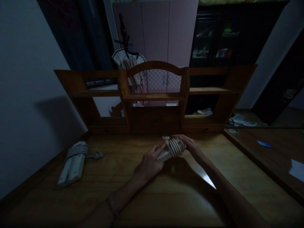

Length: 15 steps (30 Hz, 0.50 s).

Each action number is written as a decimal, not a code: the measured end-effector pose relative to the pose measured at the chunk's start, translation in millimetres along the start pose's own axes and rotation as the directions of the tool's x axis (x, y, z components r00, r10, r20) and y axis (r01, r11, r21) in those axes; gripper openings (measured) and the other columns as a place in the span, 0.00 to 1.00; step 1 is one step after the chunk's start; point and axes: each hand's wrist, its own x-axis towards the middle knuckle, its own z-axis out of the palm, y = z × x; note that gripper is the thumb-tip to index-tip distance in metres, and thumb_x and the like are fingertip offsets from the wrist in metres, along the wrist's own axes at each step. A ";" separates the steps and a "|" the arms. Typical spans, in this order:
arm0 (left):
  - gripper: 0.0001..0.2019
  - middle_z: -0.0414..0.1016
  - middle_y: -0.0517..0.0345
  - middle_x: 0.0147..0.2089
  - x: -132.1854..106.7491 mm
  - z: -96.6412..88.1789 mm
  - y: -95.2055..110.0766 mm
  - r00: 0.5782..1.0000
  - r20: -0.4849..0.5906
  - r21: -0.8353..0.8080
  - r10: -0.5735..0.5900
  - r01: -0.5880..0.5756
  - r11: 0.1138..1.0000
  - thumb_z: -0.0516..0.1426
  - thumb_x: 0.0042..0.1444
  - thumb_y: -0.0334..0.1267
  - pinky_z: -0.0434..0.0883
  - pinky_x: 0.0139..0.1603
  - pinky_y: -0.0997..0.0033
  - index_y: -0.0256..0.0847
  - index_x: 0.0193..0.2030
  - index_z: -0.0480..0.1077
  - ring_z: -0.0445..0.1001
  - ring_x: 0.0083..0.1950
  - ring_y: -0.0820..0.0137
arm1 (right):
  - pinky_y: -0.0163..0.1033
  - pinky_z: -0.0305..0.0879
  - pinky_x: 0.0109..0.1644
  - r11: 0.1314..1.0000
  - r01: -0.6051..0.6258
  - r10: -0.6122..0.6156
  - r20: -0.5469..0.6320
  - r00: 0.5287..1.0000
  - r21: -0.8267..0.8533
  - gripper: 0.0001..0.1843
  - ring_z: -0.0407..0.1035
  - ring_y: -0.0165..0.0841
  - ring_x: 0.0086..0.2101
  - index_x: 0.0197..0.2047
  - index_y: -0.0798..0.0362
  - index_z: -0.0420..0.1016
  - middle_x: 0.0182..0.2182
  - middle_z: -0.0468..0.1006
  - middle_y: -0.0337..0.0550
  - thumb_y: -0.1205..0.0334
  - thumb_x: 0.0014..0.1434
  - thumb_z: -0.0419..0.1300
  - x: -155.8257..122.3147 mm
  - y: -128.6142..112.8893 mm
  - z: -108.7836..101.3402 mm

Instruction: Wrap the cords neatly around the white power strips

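Note:
A white power strip [164,155] with its pale cord [175,148] wound round one end is held just over the wooden desk, tilted up to the right. My left hand [152,160] is closed round the strip's lower left end, with a finger stretched along its top. At the wrapped end, my right hand [187,143] holds the strip from the right, its fingers reaching over the far side; the thumb is hidden. The cord's plug [165,137] sticks out behind the strip, prongs up. Farther left lies a second white power strip [72,167], its cord wrapped round it and its plug [97,155] resting on the desk.
A wooden shelf unit [154,96] stands along the back of the desk [114,186]. A wall [35,110] borders the left side. Beyond the desk's right edge, a lower wooden surface bears a blue card [264,144] and white paper [296,170].

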 end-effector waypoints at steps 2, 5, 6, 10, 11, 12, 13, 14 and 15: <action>0.43 0.67 0.59 0.54 -0.5 0.2 0.7 1.000 0.008 0.007 -0.003 0.003 1.000 0.56 0.46 0.25 0.69 0.49 0.66 0.57 0.69 0.50 0.70 0.48 0.66 | 0.40 0.65 0.45 1.000 -0.003 0.003 0.012 1.000 0.002 0.21 0.67 0.40 0.48 0.51 0.49 0.74 0.49 0.75 0.44 0.47 0.63 0.52 -1.8 -2.9 0.6; 0.43 0.67 0.58 0.54 -0.7 0.3 2.1 1.000 0.029 0.017 0.006 -0.007 1.000 0.56 0.46 0.25 0.69 0.50 0.66 0.56 0.69 0.50 0.70 0.49 0.65 | 0.39 0.64 0.42 0.999 -0.031 0.031 0.020 0.999 -0.006 0.20 0.68 0.39 0.45 0.50 0.49 0.74 0.46 0.76 0.44 0.47 0.62 0.54 -3.3 -4.9 1.5; 0.43 0.67 0.57 0.53 -0.5 0.3 2.2 0.999 0.033 0.023 0.009 -0.009 1.000 0.56 0.46 0.26 0.69 0.50 0.66 0.56 0.69 0.50 0.70 0.49 0.65 | 0.38 0.64 0.41 0.999 -0.044 0.044 0.017 0.999 -0.007 0.20 0.68 0.38 0.44 0.50 0.49 0.74 0.44 0.76 0.43 0.47 0.62 0.55 -3.5 -5.0 1.9; 0.42 0.67 0.57 0.52 0.4 1.2 0.7 1.000 0.024 0.044 -0.009 0.008 0.999 0.55 0.46 0.26 0.69 0.50 0.65 0.56 0.69 0.51 0.70 0.49 0.64 | 0.36 0.64 0.38 0.998 -0.061 0.061 -0.008 0.998 0.015 0.20 0.68 0.36 0.41 0.49 0.48 0.74 0.44 0.75 0.43 0.46 0.61 0.55 -4.6 -5.3 8.0; 0.43 0.67 0.57 0.52 0.5 1.6 0.0 1.000 0.020 0.041 -0.017 0.016 0.999 0.55 0.46 0.26 0.69 0.49 0.65 0.57 0.69 0.51 0.70 0.49 0.64 | 0.36 0.64 0.38 0.998 -0.056 0.057 -0.017 0.998 0.021 0.20 0.67 0.36 0.42 0.49 0.48 0.73 0.45 0.74 0.43 0.45 0.61 0.54 -5.3 -5.7 10.9; 0.43 0.67 0.57 0.52 0.7 1.9 -0.6 0.999 0.018 0.034 -0.026 0.025 0.999 0.55 0.45 0.25 0.69 0.49 0.66 0.57 0.69 0.51 0.70 0.49 0.64 | 0.37 0.64 0.39 0.999 -0.048 0.049 -0.033 0.998 0.022 0.20 0.67 0.37 0.42 0.49 0.48 0.73 0.45 0.74 0.43 0.45 0.62 0.53 -6.0 -6.1 14.2; 0.43 0.68 0.57 0.52 0.8 2.2 -1.2 0.999 0.019 0.021 -0.035 0.034 0.999 0.55 0.45 0.25 0.68 0.49 0.66 0.57 0.69 0.51 0.70 0.48 0.64 | 0.37 0.65 0.40 0.999 -0.039 0.040 -0.056 0.998 0.019 0.21 0.67 0.37 0.43 0.49 0.48 0.73 0.46 0.74 0.43 0.44 0.63 0.52 -6.8 -6.5 17.7; 0.44 0.68 0.58 0.52 1.0 2.3 -1.7 0.999 0.018 0.004 -0.046 0.046 0.999 0.55 0.45 0.25 0.68 0.49 0.67 0.58 0.69 0.51 0.70 0.48 0.65 | 0.38 0.65 0.41 0.999 -0.031 0.032 -0.082 0.996 0.016 0.22 0.67 0.37 0.44 0.50 0.48 0.72 0.46 0.73 0.43 0.43 0.64 0.49 -7.5 -6.8 21.0; 0.43 0.68 0.58 0.52 1.3 2.4 -2.1 0.998 0.015 -0.015 -0.059 0.059 0.998 0.55 0.45 0.25 0.68 0.49 0.67 0.58 0.69 0.51 0.71 0.48 0.65 | 0.39 0.65 0.42 1.000 -0.025 0.026 -0.104 0.994 0.015 0.23 0.67 0.38 0.44 0.50 0.48 0.72 0.46 0.73 0.43 0.43 0.65 0.47 -8.1 -6.9 23.9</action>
